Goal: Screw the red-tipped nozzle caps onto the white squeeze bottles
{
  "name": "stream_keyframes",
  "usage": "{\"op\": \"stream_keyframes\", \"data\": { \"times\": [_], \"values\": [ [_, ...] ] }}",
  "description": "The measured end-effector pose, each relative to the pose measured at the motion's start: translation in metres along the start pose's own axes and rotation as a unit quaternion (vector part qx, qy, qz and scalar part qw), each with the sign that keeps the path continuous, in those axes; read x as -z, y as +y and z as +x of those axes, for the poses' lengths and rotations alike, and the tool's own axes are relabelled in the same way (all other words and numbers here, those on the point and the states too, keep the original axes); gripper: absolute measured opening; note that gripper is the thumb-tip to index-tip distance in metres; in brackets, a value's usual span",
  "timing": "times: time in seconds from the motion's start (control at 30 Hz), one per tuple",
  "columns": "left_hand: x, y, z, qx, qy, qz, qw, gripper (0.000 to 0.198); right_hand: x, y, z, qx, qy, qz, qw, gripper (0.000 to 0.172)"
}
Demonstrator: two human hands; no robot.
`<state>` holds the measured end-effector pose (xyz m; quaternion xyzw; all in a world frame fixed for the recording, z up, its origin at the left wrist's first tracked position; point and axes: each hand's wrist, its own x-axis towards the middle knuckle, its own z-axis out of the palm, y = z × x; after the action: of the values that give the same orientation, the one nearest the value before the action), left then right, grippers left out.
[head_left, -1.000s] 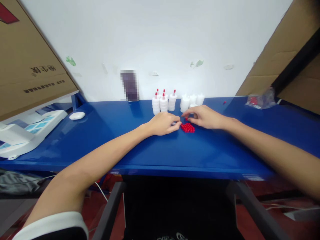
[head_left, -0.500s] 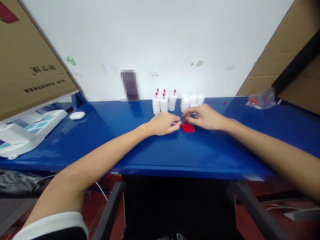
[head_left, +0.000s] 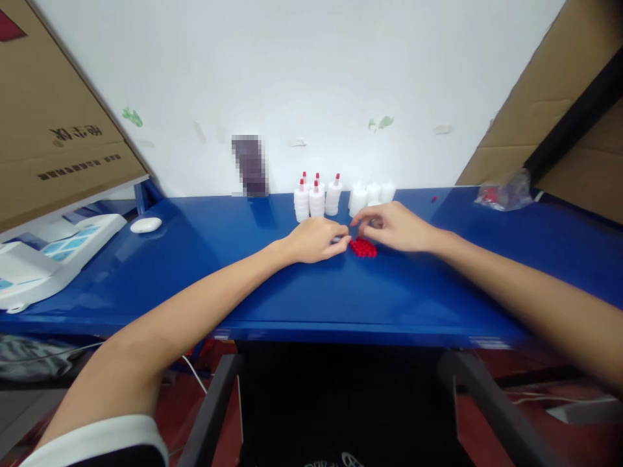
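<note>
A small heap of red caps [head_left: 364,248] lies on the blue table [head_left: 311,292]. My left hand [head_left: 316,239] rests on the table just left of the heap, fingers curled together with something small and pale pinched at the tips. My right hand [head_left: 394,226] hovers over the heap's far right side, its fingers bent in a pinch; what they hold is hidden. Behind the hands stand several white bottles with red caps [head_left: 316,194] and several white bottles without caps [head_left: 372,194].
A white machine [head_left: 43,256] and a white mouse [head_left: 146,224] sit at the left. Cardboard sheets lean at the left [head_left: 53,110] and at the right [head_left: 564,110]. A clear plastic bag [head_left: 503,193] lies at the back right. One stray red cap [head_left: 433,199] lies near it.
Both hands stay by the red heap. My right hand's fingers have lifted slightly. The whole view has shifted a little.
</note>
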<state>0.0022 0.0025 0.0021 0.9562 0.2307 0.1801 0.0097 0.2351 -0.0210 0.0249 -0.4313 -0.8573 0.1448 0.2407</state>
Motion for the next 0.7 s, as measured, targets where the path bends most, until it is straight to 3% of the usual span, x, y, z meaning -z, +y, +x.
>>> {"op": "stream_keyframes", "data": {
  "times": [0.7],
  "values": [
    [-0.0009,-0.0010,0.0000,-0.001,0.000,-0.002,1.000,0.039,-0.0024,0.0001,-0.0002,0.011,-0.044,0.058,0.997,0.029]
  ]
}}
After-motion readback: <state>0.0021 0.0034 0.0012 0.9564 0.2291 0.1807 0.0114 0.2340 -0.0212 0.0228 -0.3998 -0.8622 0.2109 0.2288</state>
